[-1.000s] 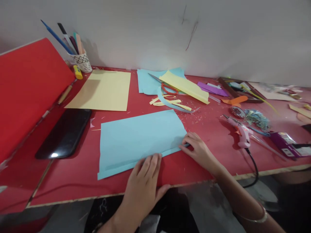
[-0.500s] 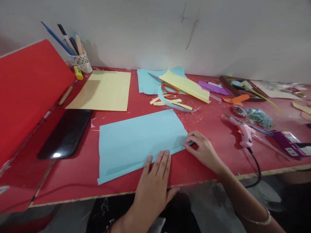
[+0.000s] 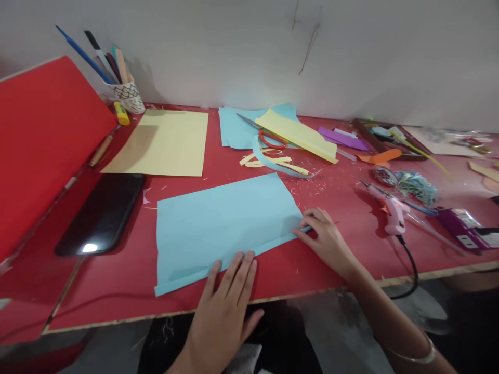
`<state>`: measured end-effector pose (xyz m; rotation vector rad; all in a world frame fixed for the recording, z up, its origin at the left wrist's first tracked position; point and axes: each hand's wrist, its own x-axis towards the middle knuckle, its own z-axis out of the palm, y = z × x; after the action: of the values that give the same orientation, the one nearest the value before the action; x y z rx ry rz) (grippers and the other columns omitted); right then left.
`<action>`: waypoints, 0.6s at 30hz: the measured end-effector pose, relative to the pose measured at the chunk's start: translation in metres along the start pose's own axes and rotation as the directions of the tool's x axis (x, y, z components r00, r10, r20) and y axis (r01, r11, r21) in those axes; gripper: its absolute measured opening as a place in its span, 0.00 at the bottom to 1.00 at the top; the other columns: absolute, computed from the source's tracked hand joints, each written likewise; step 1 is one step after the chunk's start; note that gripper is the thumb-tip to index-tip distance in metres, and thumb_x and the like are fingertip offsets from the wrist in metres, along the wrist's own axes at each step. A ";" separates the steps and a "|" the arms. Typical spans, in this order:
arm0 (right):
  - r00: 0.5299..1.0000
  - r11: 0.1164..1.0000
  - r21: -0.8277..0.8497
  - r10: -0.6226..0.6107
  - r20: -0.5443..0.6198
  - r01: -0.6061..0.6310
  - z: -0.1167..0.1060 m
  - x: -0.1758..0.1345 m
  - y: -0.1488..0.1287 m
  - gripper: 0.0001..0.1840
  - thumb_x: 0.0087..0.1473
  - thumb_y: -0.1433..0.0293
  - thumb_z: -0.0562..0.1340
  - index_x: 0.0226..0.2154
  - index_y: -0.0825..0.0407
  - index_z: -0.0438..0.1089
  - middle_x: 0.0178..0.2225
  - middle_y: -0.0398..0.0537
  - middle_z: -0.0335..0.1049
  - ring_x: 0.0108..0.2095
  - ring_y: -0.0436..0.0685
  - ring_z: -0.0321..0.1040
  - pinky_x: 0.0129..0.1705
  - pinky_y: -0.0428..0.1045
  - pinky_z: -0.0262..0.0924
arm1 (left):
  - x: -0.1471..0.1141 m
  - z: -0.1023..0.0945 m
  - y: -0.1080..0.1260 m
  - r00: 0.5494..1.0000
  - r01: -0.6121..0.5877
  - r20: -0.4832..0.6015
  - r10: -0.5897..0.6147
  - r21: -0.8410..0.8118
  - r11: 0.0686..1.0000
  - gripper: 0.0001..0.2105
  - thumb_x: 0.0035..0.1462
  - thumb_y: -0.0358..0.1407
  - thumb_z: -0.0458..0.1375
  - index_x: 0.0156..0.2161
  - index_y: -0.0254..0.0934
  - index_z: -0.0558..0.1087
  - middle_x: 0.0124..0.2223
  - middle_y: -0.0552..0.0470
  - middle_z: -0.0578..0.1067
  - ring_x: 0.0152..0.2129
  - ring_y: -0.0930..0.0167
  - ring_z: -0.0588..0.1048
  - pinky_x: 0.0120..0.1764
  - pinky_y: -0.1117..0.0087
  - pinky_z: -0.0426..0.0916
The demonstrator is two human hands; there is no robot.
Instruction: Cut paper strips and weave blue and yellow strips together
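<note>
A sheet of light blue paper (image 3: 226, 218) lies on the red table, its near edge turned up in a narrow fold. Fingers stretched out, my left hand (image 3: 226, 298) presses flat on that folded edge, left of its middle. At the right end of the fold, my right hand (image 3: 322, 236) pinches the paper's corner between thumb and fingers. Beyond the sheet are curled yellow strips (image 3: 268, 162) and a pale blue strip (image 3: 273, 166). Scissors with red handles (image 3: 273, 139) rest on more blue paper, partly under a folded yellow sheet (image 3: 298, 136).
A black phone (image 3: 101, 215) and a yellow paper sheet (image 3: 167, 145) lie to the left, near a red board (image 3: 50, 140) and a pen cup (image 3: 130, 97). At the right are a pink glue gun (image 3: 390, 208) with a cable over the table edge and a purple box (image 3: 462, 228).
My left hand has slid leftward along the folded edge. My right hand keeps its pinch at the right corner. The view has shifted slightly.
</note>
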<state>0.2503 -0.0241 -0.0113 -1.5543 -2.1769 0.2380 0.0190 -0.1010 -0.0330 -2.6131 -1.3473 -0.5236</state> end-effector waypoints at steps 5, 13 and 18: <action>1.000 1.000 -0.005 0.007 0.005 -0.007 -0.001 0.000 -0.003 0.11 0.53 0.65 0.52 0.23 0.50 0.56 0.29 0.47 0.57 0.31 0.55 0.57 0.33 0.52 0.56 | -0.029 -0.005 -0.015 1.000 0.010 -0.019 -0.009 0.069 0.998 0.26 0.54 0.42 0.49 0.57 0.34 0.55 0.51 0.46 0.69 0.48 0.63 0.63 0.50 0.63 0.52; 1.000 1.000 -0.009 -0.002 -0.014 0.002 0.000 0.000 -0.003 0.12 0.54 0.62 0.51 0.22 0.49 0.56 0.28 0.47 0.57 0.30 0.56 0.57 0.32 0.53 0.56 | -0.057 -0.019 -0.022 0.980 0.201 -0.046 -0.196 0.225 0.953 0.30 0.53 0.33 0.52 0.60 0.39 0.48 0.47 0.43 0.70 0.41 0.62 0.67 0.40 0.62 0.60; 1.000 0.999 -0.035 -0.023 -0.011 0.023 0.000 0.001 -0.001 0.12 0.54 0.63 0.51 0.22 0.50 0.56 0.28 0.47 0.58 0.30 0.56 0.57 0.33 0.52 0.55 | -0.057 -0.029 -0.037 0.990 0.141 -0.013 -0.140 0.151 0.978 0.25 0.53 0.39 0.50 0.55 0.31 0.57 0.44 0.42 0.71 0.39 0.62 0.67 0.37 0.64 0.60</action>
<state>0.2490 -0.0239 -0.0109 -1.5445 -2.2000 0.1837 -0.0485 -0.1306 -0.0284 -2.4086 -1.5158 -0.4243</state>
